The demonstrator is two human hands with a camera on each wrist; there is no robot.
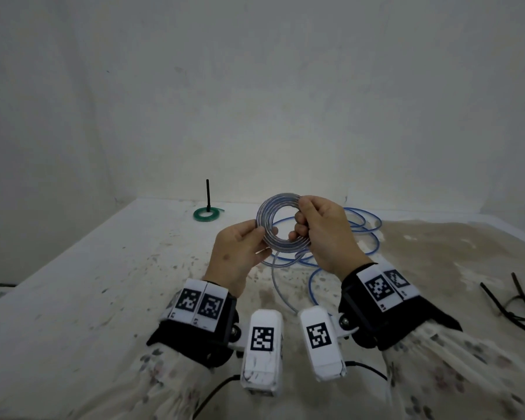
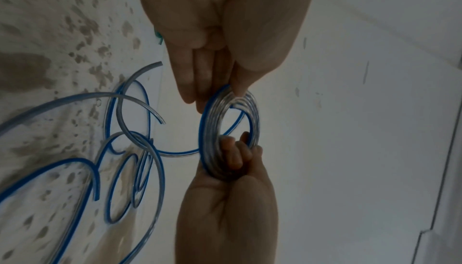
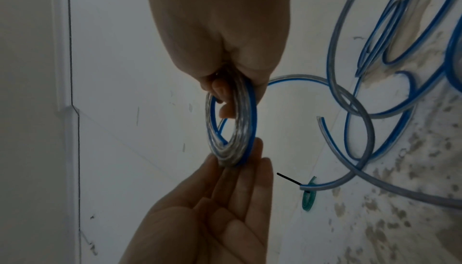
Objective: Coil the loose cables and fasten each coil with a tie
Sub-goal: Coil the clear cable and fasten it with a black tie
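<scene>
A small coil (image 1: 264,207) of clear cable with a blue stripe is held up above the table between both hands. My left hand (image 1: 262,234) pinches its left side between thumb and nearly straight fingers (image 3: 240,171). My right hand (image 1: 299,225) grips the right side, fingers curled through the ring (image 3: 225,100). In the wrist views the coil (image 2: 212,129) shows several tight turns. The rest of the same cable (image 1: 311,281) lies in loose loops (image 2: 160,161) on the table below and behind the hands.
A green coil (image 1: 199,215) with a black tie (image 1: 208,195) standing upright from it lies at the table's back left. Loose black ties (image 1: 520,291) lie at the right edge. The stained white table (image 1: 73,283) meets a white wall behind.
</scene>
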